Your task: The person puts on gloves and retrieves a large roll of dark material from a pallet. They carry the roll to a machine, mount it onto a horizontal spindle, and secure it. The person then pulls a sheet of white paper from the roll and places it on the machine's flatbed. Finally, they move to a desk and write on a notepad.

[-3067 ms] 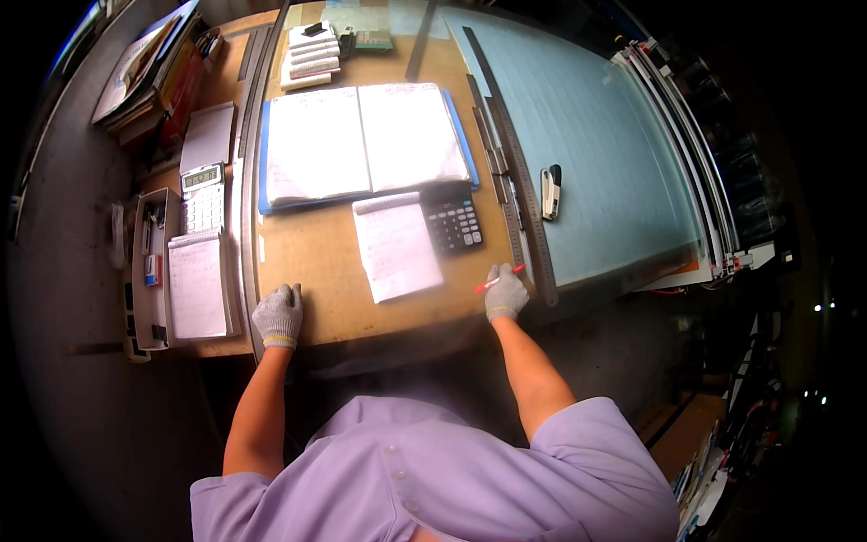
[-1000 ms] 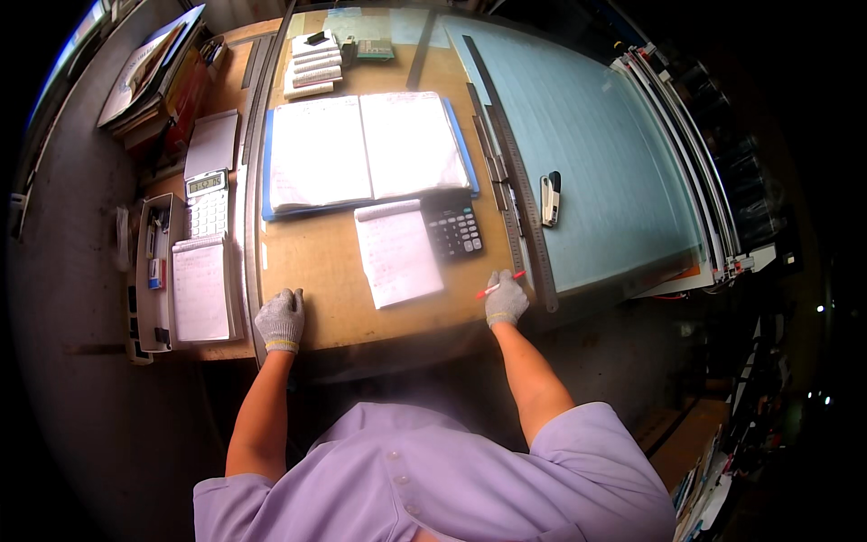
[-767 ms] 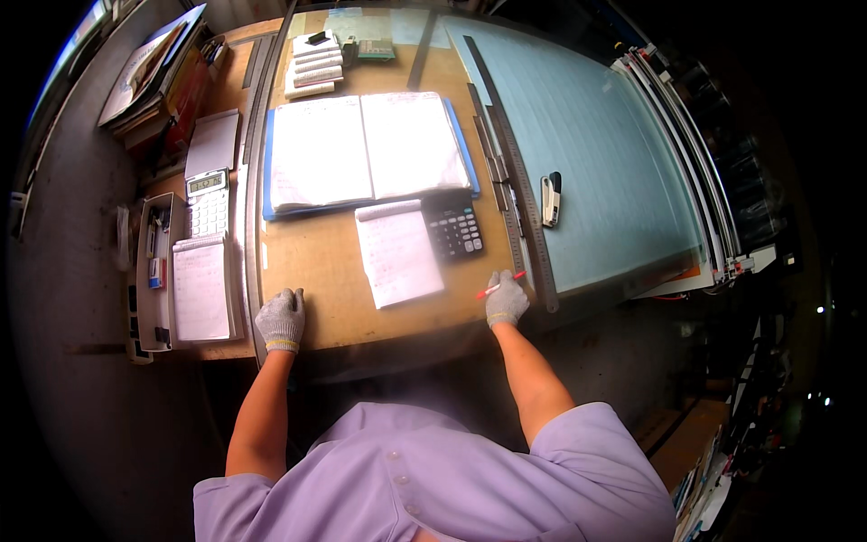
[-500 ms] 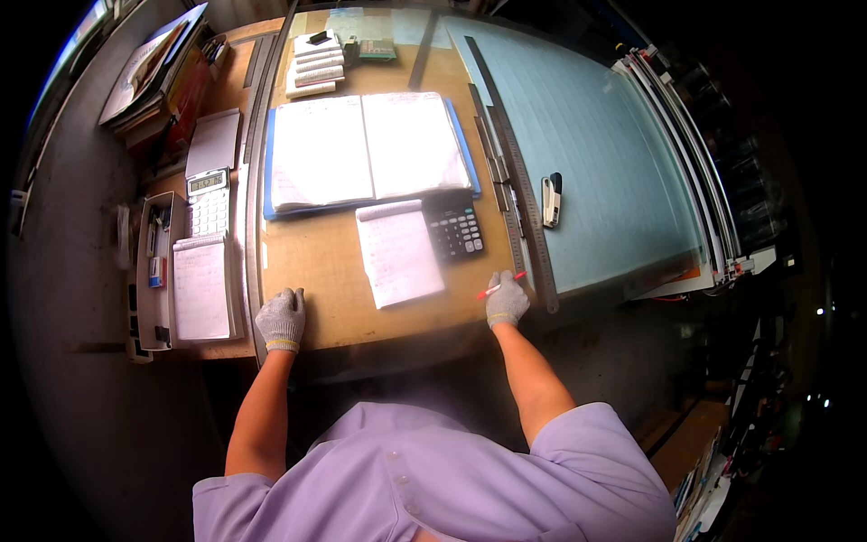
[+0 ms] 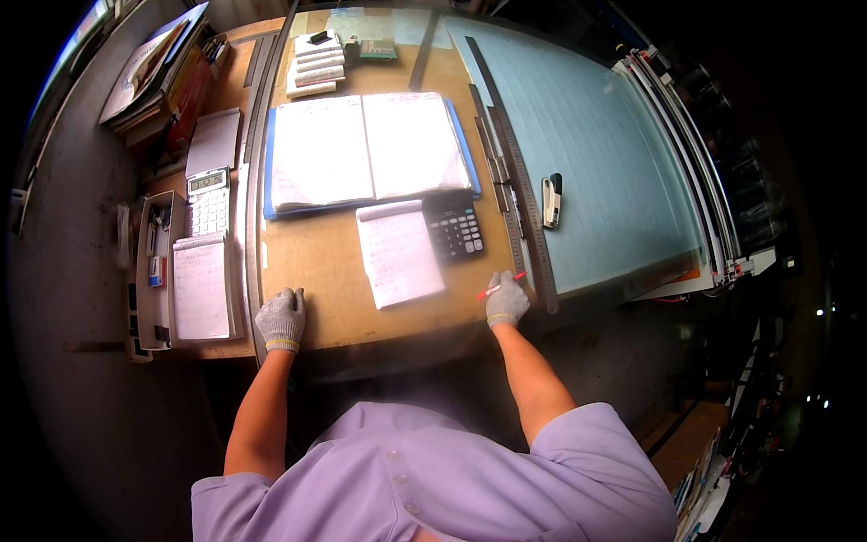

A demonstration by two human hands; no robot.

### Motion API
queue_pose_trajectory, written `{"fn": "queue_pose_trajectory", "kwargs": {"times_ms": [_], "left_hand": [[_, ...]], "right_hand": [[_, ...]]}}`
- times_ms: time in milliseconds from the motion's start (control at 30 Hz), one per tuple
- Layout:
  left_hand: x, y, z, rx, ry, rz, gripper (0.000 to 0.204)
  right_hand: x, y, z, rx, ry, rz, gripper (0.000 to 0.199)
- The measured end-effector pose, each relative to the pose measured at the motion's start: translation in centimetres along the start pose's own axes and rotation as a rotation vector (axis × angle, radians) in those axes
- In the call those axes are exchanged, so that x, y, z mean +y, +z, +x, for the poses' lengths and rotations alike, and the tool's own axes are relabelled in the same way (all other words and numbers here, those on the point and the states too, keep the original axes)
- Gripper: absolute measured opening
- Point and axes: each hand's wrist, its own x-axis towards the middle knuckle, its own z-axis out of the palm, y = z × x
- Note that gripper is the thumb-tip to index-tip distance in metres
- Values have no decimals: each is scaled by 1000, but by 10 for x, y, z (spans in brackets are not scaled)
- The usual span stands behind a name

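My left hand (image 5: 282, 319), in a grey knit glove, rests closed on the wooden table near its front edge, with nothing seen in it. Gloved alike, my right hand (image 5: 508, 305) is closed around a red-and-white pen (image 5: 488, 293) at the table's front right. Between the hands, a little farther off, lies a small notepad (image 5: 402, 257) with writing on its page. Its upper right corner meets a black calculator (image 5: 468, 233). Beyond them a large book (image 5: 321, 154) lies open on a blue cover.
Metal rulers (image 5: 533, 235) run along the right, beside a stapler (image 5: 552, 200) on a bluish glass sheet (image 5: 614, 163). At left are a white calculator (image 5: 209, 203), another notepad (image 5: 203, 289) and an open box (image 5: 155, 312). Stacked pads (image 5: 316, 72) stand at the back.
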Motion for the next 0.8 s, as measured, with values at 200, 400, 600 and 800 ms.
{"fn": "queue_pose_trajectory", "kwargs": {"times_ms": [200,400,600,800], "left_hand": [[0,-1,0,-3,-1,0,35],[0,-1,0,2,1,-8,36],[1,-2,0,25,10,-15,35],[1,-2,1,34,8,-23,35]], "right_hand": [[-1,-2,0,-10,6,-6,30],[-1,0,0,18,-8,-27,29],[1,3,0,12,-4,-22,30],[0,1,1,-2,1,-26,29]]}}
